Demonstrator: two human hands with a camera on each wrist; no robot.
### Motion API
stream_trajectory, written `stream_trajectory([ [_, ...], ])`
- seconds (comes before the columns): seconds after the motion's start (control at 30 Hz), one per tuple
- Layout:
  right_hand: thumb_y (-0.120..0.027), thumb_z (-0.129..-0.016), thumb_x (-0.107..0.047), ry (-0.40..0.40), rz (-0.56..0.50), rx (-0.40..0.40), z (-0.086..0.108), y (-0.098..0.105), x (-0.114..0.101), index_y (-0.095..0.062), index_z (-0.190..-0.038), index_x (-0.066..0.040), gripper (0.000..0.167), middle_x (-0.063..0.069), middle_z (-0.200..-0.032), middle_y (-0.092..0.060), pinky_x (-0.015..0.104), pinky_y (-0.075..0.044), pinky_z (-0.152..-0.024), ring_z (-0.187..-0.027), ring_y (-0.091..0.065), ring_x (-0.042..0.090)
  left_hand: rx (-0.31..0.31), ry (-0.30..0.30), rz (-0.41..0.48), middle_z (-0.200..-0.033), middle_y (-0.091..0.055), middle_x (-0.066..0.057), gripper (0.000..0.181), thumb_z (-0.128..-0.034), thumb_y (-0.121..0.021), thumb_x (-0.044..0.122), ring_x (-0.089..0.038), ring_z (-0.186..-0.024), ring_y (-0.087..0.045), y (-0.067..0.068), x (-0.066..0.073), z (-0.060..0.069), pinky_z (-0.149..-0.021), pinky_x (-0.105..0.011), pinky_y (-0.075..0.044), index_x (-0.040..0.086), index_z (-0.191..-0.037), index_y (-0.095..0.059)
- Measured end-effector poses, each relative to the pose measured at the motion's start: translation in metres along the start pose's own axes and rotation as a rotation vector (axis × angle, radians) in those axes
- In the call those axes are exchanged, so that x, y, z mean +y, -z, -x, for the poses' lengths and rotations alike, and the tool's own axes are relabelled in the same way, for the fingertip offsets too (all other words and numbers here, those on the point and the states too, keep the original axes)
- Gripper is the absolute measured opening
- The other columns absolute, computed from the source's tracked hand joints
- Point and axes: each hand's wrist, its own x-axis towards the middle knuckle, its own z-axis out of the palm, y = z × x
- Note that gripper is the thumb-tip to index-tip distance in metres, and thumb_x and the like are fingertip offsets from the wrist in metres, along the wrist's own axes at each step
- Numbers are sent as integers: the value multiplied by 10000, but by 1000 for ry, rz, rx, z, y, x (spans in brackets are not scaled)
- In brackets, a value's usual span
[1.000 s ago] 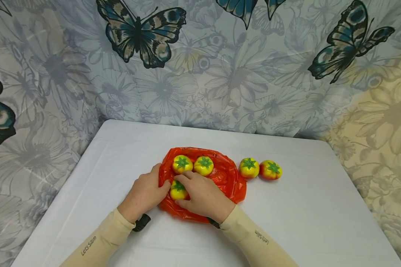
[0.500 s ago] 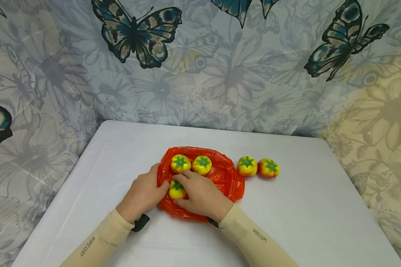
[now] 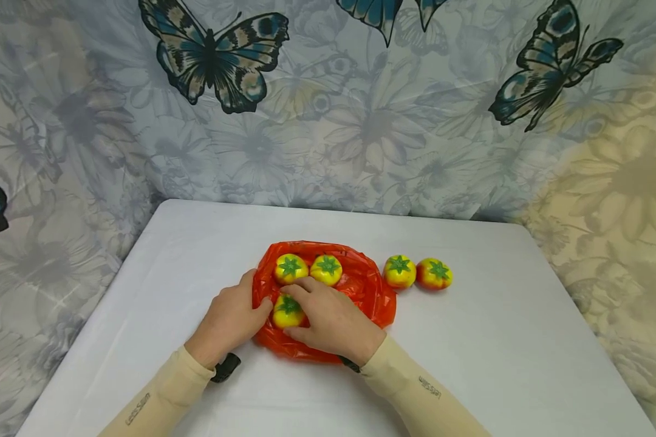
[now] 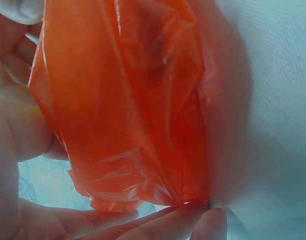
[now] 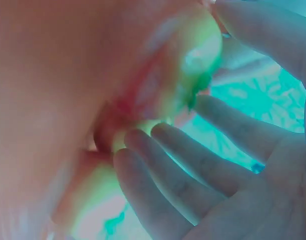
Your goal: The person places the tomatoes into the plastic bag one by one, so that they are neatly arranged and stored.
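A red plastic bag lies spread with its mouth upward in the middle of the table. My left hand grips its left edge; up close in the left wrist view, fingers lie against the thin red film. Over the bag, my right hand holds a yellow-red toy tomato with a green star-shaped top, thumb and fingers around it. Behind it in the bag sit two similar tomatoes, one at left and one at right. In the blurred right wrist view, fingertips meet the held tomato.
Two more toy tomatoes, a nearer-to-bag one and a redder one, stand side by side right of the bag. A white cloth covers the table. Walls with butterfly and flower print enclose the back and sides.
The head view has shifted slightly, so everything sits a little further left. Both hands, the bag and the tomatoes keep the same places relative to one another.
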Motion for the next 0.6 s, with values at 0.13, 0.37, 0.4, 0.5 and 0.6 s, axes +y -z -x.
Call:
stream_trajectory([
  [0.13, -827, -948, -434, -30, -16, 49, 17, 16, 12, -608, -1520, -189, 659, 20, -1486, -632, 425, -600, -1061, -1320, -661, 203, -2, -14, -12, -1243, -748, -253, 711, -1038, -614, 259, -173, -675, -651, 1, 0, 1, -577, -288, -526, -43, -1626, -353],
  [0.37, -848, -939, -377, -144, -25, 197, 59, 49, 64, -627, -1487, -147, 635, 64, -1482, -644, 503, -595, -1055, -1301, -678, 284, -12, 2, -18, -1334, -723, -250, 709, -1045, -603, 278, -174, -744, -659, 1, 0, 2, -624, -282, -531, -19, -1635, -345],
  [0.4, -849, -940, -363, -163, -22, 216, 65, 53, 73, -626, -1484, -138, 629, 69, -1477, -647, 518, -595, -1051, -1303, -674, 295, -13, 3, -18, -1341, -720, -251, 706, -1045, -602, 275, -174, -748, -659, 1, 0, 2, -625, -282, -532, -19, -1634, -346],
  [0.5, -841, -949, -320, -219, -9, 268, 84, 61, 102, -625, -1474, -125, 600, 84, -1456, -654, 550, -595, -1035, -1290, -667, 322, -14, 2, -23, -1350, -716, -251, 702, -1045, -602, 272, -173, -756, -661, 0, 1, 2, -630, -279, -533, -16, -1633, -348],
  [0.6, -834, -955, -294, -287, 1, 303, 100, 67, 129, -613, -1480, -102, 602, 136, -1484, -633, 608, -560, -1067, -1329, -634, 386, -13, 2, -31, -1364, -710, -252, 701, -1045, -603, 273, -176, -761, -661, -1, 1, 1, -638, -279, -535, -12, -1634, -350],
])
